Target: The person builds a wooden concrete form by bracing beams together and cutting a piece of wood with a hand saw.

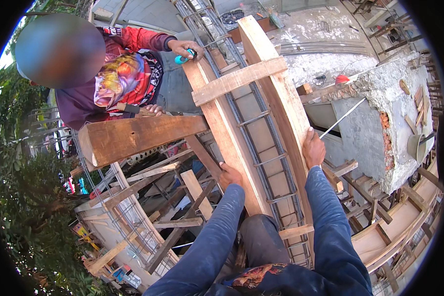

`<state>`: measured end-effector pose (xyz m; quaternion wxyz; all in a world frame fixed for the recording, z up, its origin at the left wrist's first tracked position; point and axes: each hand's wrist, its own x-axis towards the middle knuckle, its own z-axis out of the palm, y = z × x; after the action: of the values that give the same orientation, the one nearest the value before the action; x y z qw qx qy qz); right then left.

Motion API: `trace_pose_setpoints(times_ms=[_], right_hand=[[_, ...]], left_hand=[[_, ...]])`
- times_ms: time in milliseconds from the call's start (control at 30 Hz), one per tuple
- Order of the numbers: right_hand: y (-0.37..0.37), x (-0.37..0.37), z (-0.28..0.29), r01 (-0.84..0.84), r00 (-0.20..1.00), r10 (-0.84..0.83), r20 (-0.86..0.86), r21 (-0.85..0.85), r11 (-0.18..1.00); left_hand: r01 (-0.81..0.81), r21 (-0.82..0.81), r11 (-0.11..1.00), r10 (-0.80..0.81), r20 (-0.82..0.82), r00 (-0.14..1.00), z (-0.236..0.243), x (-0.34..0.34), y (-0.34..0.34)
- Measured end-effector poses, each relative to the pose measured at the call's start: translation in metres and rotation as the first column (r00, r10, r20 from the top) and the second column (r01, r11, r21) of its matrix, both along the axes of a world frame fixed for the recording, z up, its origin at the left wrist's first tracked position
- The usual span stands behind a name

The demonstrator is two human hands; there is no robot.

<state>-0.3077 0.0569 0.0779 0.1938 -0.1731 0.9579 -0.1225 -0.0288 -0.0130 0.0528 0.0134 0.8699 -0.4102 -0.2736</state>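
My left hand (pixel 230 176) is closed over the outer edge of the left formwork board (pixel 234 143). On the other side, my right hand (pixel 314 147) grips the edge of the right formwork board (pixel 286 103), fingers partly hidden. Between the two boards runs a rebar cage (pixel 261 129) of long bars and cross ties. A short wooden cleat (pixel 239 81) bridges the boards toward the far end, and another cleat (pixel 296 231) lies across near my knee. A thin pale strip (pixel 344 117) extends outward beside my right hand; whether I hold it is unclear.
At the far left, a co-worker's hand (pixel 186 48) holds a teal-coloured tool on the left board's end. A thick timber beam (pixel 143 138) meets that board from the left. Props and scaffold timbers (pixel 177 222) stand below. A broken concrete block (pixel 380 123) lies to the right.
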Motion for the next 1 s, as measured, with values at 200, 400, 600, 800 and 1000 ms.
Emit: trace_pose_setpoints(times_ms=[200,400,600,800,1000], right_hand=[[-0.001,-0.002,-0.003,-0.009,1.0,0.009,0.0,-0.02,1.0],[0.001,0.002,-0.002,0.0,1.0,0.0,-0.001,-0.024,1.0],[0.003,-0.004,-0.005,-0.012,1.0,0.012,0.012,-0.019,1.0],[0.012,-0.021,-0.015,-0.081,0.98,0.081,0.182,-0.008,0.997],[0.049,-0.087,-0.057,-0.061,0.747,0.187,0.638,-0.214,0.975]], left_hand=[[0.013,0.024,1.0,-0.013,0.005,1.0,-0.003,0.004,-0.002],[-0.021,0.09,0.996,0.023,-0.029,0.999,0.001,0.003,-0.002],[-0.026,0.137,0.99,0.04,-0.101,0.994,-0.008,0.006,-0.001],[0.09,0.01,0.996,-0.086,-0.223,0.971,-0.029,0.027,-0.001],[0.33,-0.067,0.941,-0.317,-0.512,0.799,-0.021,0.007,-0.057]])
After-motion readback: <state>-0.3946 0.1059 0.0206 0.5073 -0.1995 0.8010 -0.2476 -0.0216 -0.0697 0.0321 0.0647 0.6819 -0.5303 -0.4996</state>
